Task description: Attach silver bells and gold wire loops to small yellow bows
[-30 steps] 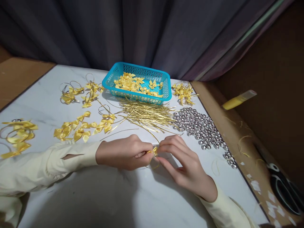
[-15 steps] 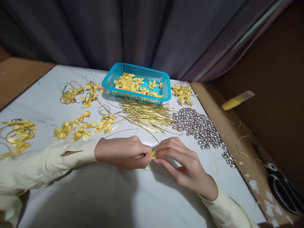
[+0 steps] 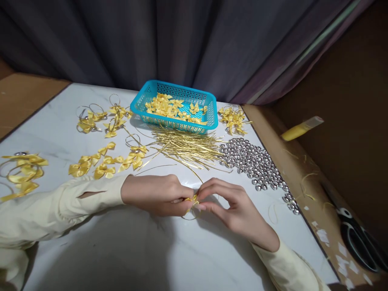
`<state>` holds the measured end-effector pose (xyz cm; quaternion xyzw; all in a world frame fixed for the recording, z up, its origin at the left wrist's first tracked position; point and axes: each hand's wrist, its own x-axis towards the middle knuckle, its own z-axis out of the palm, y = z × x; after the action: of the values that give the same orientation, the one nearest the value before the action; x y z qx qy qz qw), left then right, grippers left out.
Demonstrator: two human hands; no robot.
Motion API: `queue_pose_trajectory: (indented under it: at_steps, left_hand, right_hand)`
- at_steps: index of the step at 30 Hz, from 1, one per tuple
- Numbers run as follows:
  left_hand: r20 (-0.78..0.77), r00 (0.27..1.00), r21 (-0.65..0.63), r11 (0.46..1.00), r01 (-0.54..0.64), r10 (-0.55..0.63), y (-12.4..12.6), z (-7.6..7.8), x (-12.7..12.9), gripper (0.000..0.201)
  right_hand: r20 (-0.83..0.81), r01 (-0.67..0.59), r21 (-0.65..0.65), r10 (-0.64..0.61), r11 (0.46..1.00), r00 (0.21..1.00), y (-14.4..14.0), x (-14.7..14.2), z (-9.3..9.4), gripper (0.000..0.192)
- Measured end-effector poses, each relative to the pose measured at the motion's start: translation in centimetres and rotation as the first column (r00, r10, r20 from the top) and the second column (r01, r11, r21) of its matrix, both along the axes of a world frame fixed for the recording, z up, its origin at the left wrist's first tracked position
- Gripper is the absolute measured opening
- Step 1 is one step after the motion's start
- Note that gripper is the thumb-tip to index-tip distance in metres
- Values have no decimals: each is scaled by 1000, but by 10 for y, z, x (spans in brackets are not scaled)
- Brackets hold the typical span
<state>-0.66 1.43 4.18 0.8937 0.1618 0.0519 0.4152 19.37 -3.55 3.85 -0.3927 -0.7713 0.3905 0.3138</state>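
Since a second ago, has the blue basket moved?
No, the blue basket keeps its place against the gold wires just in front of it.

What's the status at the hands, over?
Left hand pinching yellow bow, partly hidden. Right hand at its other edge. Thin loop below. Gold strands close beyond; no obstruction seen.

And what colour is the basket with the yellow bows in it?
The basket is turquoise blue, seen in the head view.
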Motion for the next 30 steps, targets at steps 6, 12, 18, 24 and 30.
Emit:
queue_pose_trajectory:
  at_steps: [6, 12, 18, 24, 30]
  left_hand:
    - [44, 998, -15, 999, 41, -40, -1, -4, 1, 19]
    - [101, 994, -69, 996, 53, -45, 0, -6, 2, 21]
    - [115, 993, -144, 989, 33, -16, 3, -9, 2, 20]
    - [105, 994, -124, 992, 14, -1, 2, -11, 2, 18]
    - [128, 991, -96, 994, 50, -38, -4, -13, 5, 22]
  right_hand:
    - [7, -14, 73, 14, 997, 1000, -2, -4, -4, 7]
    - [38, -84, 145, 79, 986, 996, -4, -6, -8, 12]
    - [-3, -50, 140, 50, 989, 999, -7, -10, -7, 13]
    - [-78, 64, 153, -52, 986, 996, -8, -9, -8, 10]
    - [-211, 275, 131, -244, 952, 946, -6, 0, -4, 9]
